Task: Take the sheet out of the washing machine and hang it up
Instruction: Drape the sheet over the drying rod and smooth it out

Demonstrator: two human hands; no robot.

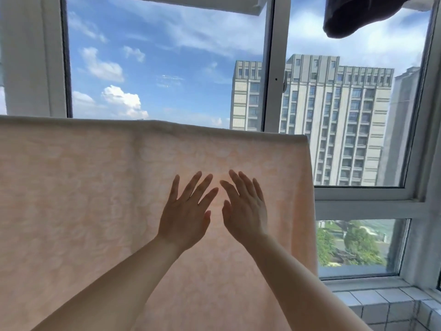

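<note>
**Sheet hung; both hands flat against it**

Sheet (95, 199), pale peach, hung draped over a line in front of the window (167, 68). Left hand (185, 218) and right hand (244, 215) were raised side by side against its face, fingers straight and spread, gripping nothing. Whether the palms touched the fabric could not be determined.

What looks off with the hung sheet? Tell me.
Nothing stands out. The sheet hangs flat over its line, top edge fairly even, right edge straight. Both hands, left and right, are spread open against it. A dark cloth hangs above right.
</note>
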